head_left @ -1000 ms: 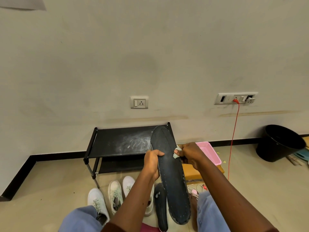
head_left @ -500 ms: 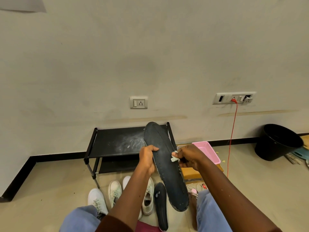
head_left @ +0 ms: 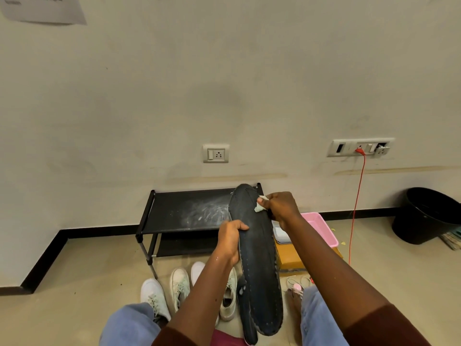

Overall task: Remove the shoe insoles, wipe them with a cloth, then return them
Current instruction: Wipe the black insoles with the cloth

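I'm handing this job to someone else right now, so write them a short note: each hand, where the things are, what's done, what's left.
Left hand grips the dark insole at its left edge, about mid-length, holding it up in the air.
Right hand pinches a small pale cloth against the insole's far end.
White sneakers stand below it, in front of the black rack.
Done: this insole is out and wiping is under way.
Left: finish wiping, put it back in its shoe, then probably the other insoles. Which shoe it came from does not show.
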